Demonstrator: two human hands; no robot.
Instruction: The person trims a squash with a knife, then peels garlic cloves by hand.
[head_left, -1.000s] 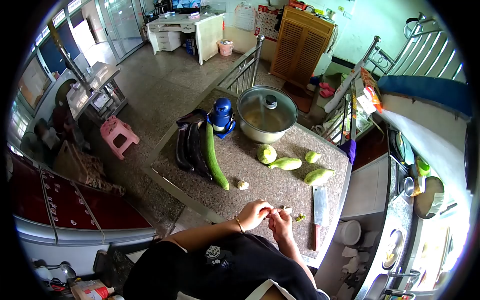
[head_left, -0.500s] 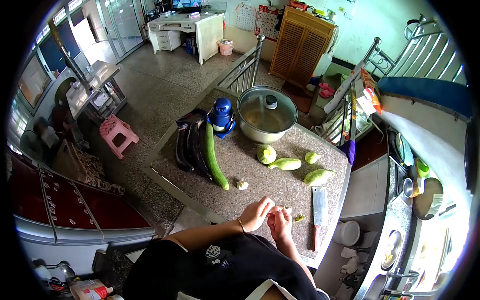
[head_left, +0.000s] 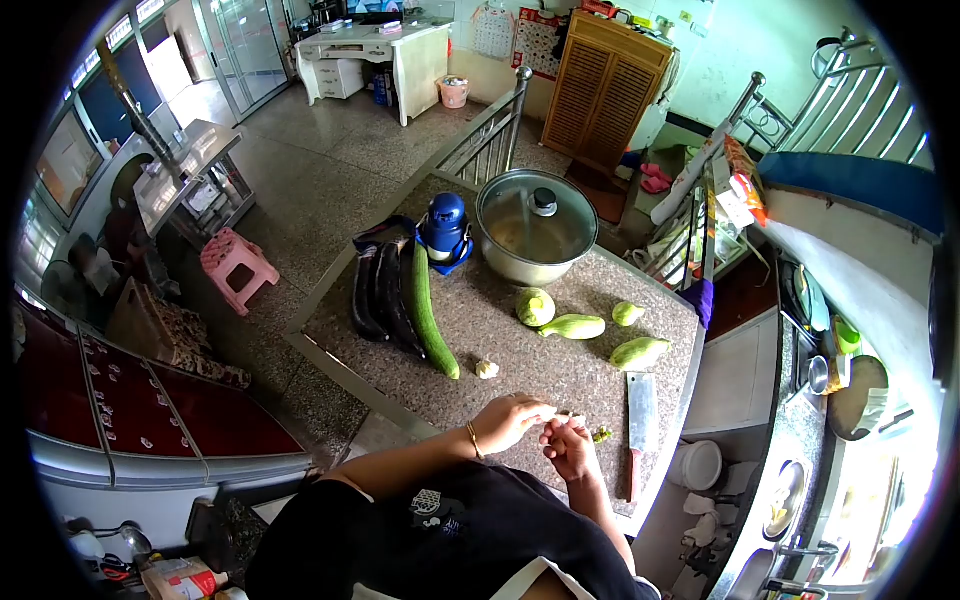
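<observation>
My left hand [head_left: 508,422], with a bracelet at the wrist, has its fingers pressed together near a small pale piece [head_left: 566,414]. Close beside it, my right hand [head_left: 570,450] is curled, its fingertips near the same piece; what either hand holds is too small to name. A garlic bulb [head_left: 487,369] lies beyond my left hand. Green scraps [head_left: 602,435] sit right of my right hand, and a cleaver [head_left: 641,420] lies farther right. Pale green squashes [head_left: 577,327] rest beyond the hands. At the left are dark eggplants [head_left: 390,295] and a long green gourd [head_left: 428,315].
The stone-topped table [head_left: 450,405] also bears a lidded pot [head_left: 535,235] and a blue bottle [head_left: 445,225] at its far side. A pink stool [head_left: 238,270] stands left of it. The counter with a sink [head_left: 785,500] is at the right.
My hands have moved slightly apart at the fingertips. My right hand has shifted a little right and down, and its palm side shows more. The camera view has shifted slightly.
</observation>
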